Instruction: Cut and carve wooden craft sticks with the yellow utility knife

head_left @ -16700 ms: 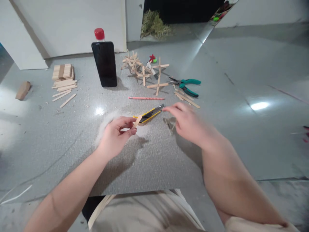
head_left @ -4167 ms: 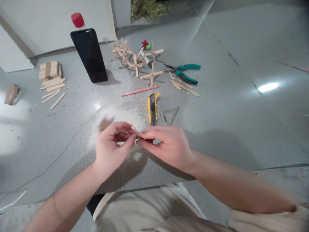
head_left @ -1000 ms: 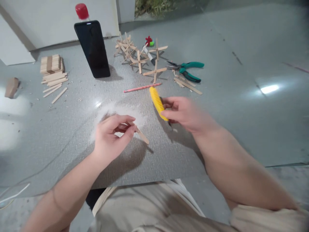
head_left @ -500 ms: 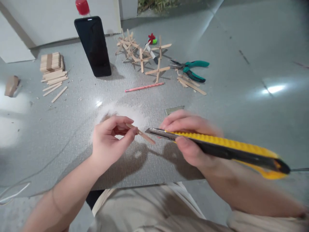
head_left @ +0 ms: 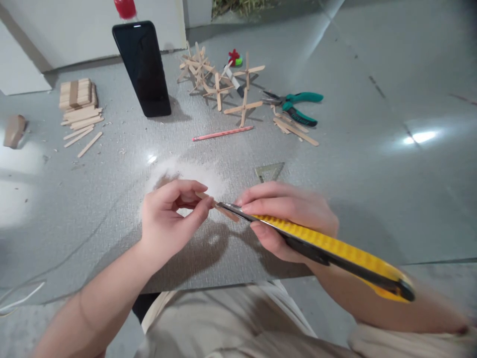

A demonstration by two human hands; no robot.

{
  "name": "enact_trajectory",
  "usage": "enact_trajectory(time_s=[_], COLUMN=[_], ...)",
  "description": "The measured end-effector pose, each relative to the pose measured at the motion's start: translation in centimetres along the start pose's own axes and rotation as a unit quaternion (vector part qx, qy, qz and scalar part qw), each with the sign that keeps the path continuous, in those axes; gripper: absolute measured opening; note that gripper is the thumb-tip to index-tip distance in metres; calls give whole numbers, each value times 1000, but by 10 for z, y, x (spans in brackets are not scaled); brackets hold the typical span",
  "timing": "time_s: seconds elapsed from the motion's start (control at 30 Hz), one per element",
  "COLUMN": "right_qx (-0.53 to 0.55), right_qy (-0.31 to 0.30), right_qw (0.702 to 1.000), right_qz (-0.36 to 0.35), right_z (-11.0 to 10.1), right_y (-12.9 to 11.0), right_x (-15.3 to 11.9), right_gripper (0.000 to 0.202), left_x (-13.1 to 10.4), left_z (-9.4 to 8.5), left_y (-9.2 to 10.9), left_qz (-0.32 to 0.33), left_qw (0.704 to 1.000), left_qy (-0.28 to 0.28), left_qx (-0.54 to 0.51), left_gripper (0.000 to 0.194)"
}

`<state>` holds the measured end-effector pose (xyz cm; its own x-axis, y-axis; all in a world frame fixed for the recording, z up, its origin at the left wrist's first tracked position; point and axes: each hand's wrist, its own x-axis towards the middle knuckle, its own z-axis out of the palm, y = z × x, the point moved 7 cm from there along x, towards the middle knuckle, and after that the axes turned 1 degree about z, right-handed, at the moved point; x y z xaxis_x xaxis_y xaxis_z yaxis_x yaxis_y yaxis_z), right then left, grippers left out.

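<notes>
Between its thumb and fingers my left hand (head_left: 171, 219) pinches a wooden craft stick (head_left: 230, 214), whose free end points down to the right. My right hand (head_left: 286, 216) is closed around a yellow and black utility knife (head_left: 324, 243). The knife's blade lies along the stick close to my left fingertips; whether it cuts into the wood I cannot tell. Pale dust (head_left: 190, 171) is spread on the table behind my left hand. A clear set square (head_left: 270, 172) lies just beyond my right hand.
A phone (head_left: 143, 69) leans against a red-capped bottle (head_left: 125, 9). Crossed-stick pieces (head_left: 218, 91), a pencil (head_left: 222, 134) and green-handled pliers (head_left: 298, 107) lie farther back. Bundled craft sticks (head_left: 76, 94) are at left. The table's front edge (head_left: 223, 287) runs near my lap.
My right hand has moved left and tilted the knife, its handle end dropping. The blade now overlaps the stick. More of the set square shows. My left hand is nearly still.
</notes>
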<state>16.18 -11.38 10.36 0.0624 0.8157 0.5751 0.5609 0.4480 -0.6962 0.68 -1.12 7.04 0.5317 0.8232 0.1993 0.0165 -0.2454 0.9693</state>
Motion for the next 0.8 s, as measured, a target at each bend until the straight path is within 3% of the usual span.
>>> enact_trajectory(time_s=[0.4, 0.67, 0.8], right_qx=[103, 136, 128], right_qy=[67, 64, 60], right_qw=[976, 965, 969], right_qz=[178, 213, 202], right_z=[-2, 1, -1], right_y=[34, 42, 38], right_x=[-14, -14, -11], right_gripper=[13, 17, 17], left_x=[-2, 1, 1], left_z=[1, 1, 1], left_y=[8, 6, 2], left_qz=[106, 84, 40], left_qw=[991, 994, 999], left_qy=[-7, -13, -6], left_qx=[78, 71, 29], left_gripper=[20, 21, 21])
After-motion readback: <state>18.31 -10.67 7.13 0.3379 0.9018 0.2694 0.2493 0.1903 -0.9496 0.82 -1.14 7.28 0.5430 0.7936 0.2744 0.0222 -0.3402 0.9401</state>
